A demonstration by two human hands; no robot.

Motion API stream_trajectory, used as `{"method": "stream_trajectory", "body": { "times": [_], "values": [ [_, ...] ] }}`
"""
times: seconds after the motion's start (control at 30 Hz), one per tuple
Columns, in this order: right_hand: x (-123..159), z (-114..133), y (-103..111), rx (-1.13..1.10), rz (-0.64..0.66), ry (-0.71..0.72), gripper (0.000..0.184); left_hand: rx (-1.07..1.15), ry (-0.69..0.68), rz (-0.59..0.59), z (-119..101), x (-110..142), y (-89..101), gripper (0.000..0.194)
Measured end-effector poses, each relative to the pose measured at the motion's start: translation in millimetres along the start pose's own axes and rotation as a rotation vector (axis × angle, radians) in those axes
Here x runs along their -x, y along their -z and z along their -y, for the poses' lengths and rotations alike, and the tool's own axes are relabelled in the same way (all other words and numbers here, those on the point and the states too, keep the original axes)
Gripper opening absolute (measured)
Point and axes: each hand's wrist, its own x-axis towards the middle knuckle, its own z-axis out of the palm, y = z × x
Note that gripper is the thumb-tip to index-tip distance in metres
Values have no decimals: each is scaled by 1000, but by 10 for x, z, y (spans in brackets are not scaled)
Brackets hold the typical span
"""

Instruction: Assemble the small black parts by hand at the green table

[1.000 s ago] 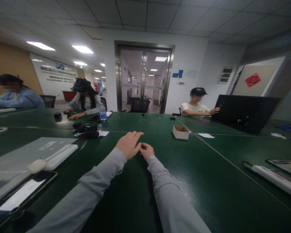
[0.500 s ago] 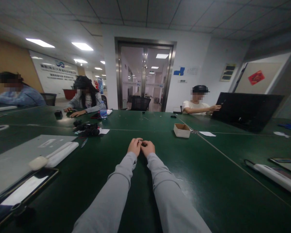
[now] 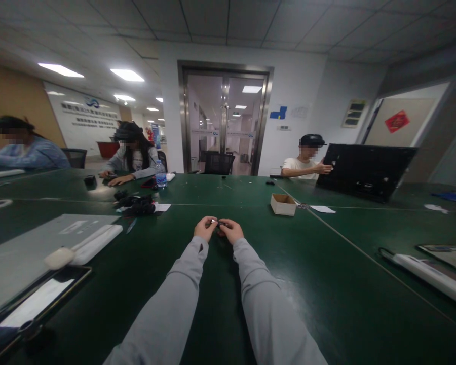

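Note:
My left hand (image 3: 204, 229) and my right hand (image 3: 232, 231) meet over the green table (image 3: 307, 274), straight ahead of me. Between their fingertips is a small dark piece (image 3: 218, 223), too small to name. A bright white spot shows at the left fingertips. Both hands are closed in a pinch, with thumbs and fingers facing each other. Something small and reddish shows just under the right fingers, and I cannot tell what it is. Beyond my hands, to the right, stands a small open cardboard box (image 3: 283, 205).
On the left lie a grey laptop (image 3: 34, 243), a phone (image 3: 41, 299) and a white mouse (image 3: 60, 258). Farther off are black gear (image 3: 137, 203) and a water bottle (image 3: 160, 175). A person at the right holds a large black screen (image 3: 365, 170). Two others sit at the left.
My hands have drawn slightly apart, and the dark piece between the fingertips now shows. The left hand has moved a little left. The person at the right has shifted the black screen leftward.

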Motion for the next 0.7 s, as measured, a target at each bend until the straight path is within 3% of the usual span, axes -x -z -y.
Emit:
{"method": "stream_trajectory", "body": {
  "times": [0.17, 0.3, 0.47, 0.57, 0.7],
  "values": [
    [-24, -11, 50, -169, -24, -34, 26, 15, -13, -8, -3, 3, 4, 30],
    [-29, -29, 78, -177, -6, -18, 25, -268, -17, -24, -29, 32, 39, 28],
    [-33, -44, 75, -204, 69, -38, 27, -552, 67, 62, -175, 95, 85, 47],
    [-53, -73, 73, -247, 71, -44, 27, -542, 80, 48, -235, 125, 87, 47],
    [-85, -116, 76, -261, 30, -40, 26, -414, -17, 48, -235, 147, 70, 31]
  ]
}}
